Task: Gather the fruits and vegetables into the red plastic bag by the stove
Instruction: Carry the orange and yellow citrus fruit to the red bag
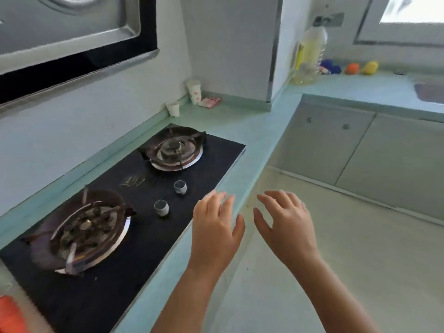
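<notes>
Far off on the back right counter lie a purple-blue fruit (pixel 331 66), an orange fruit (pixel 352 68) and a yellow one (pixel 370 67), all blurred. A red patch, perhaps the red plastic bag (pixel 10 313), shows at the bottom left corner beside the stove (pixel 134 236). My left hand (pixel 215 227) hovers with spread fingers over the stove's right edge and the counter rim, holding nothing. My right hand (pixel 286 224) hovers just right of it over the floor, fingers spread and empty.
The black two-burner stove has two knobs (pixel 171 197) near my left hand. Paper cups (pixel 194 90) and a pink packet (pixel 209 101) stand in the counter corner. An oil bottle (pixel 310 54) stands near the fruit. A sink (pixel 430 92) is at far right, cabinets (pixel 360 150) below.
</notes>
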### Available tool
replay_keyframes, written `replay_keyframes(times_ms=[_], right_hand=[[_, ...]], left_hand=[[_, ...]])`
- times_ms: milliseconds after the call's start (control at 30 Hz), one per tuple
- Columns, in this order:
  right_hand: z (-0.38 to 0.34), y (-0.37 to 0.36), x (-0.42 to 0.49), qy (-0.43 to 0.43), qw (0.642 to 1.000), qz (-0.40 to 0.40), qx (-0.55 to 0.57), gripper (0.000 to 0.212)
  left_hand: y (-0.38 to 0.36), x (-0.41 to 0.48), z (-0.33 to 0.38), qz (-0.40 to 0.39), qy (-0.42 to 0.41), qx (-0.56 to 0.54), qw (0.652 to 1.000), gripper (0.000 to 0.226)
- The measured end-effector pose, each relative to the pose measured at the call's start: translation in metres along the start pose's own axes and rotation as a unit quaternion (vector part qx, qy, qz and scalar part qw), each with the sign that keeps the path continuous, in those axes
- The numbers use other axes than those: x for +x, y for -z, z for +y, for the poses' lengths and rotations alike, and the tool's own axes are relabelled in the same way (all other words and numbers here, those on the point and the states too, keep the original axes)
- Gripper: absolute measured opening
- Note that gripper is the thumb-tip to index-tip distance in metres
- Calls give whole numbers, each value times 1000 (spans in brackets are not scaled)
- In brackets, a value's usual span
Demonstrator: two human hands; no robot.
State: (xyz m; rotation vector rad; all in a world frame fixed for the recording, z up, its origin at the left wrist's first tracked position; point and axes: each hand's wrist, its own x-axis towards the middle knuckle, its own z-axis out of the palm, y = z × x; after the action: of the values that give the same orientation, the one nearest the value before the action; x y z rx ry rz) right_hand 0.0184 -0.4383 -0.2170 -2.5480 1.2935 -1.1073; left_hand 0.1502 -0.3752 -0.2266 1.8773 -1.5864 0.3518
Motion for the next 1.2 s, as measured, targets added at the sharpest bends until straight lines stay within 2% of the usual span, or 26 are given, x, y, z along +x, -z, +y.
replay_keyframes(times_ms=[400,633,900,1200], right_hand=[[131,79,-1,-138,977,96,-131,33],[197,86,29,-181,961,120,-173,34],[295,61,139,-191,952,120,-207,34],[377,21,264,-186,953,111,-210,33]], left_hand=[[-96,69,130,-42,-148,-121,981,39],[-164,115,168,-58,-173,-177,967,37],[-259,234,189,-63,-178,-239,952,38],[-344,369,181,-40,-163,-235,957,36]])
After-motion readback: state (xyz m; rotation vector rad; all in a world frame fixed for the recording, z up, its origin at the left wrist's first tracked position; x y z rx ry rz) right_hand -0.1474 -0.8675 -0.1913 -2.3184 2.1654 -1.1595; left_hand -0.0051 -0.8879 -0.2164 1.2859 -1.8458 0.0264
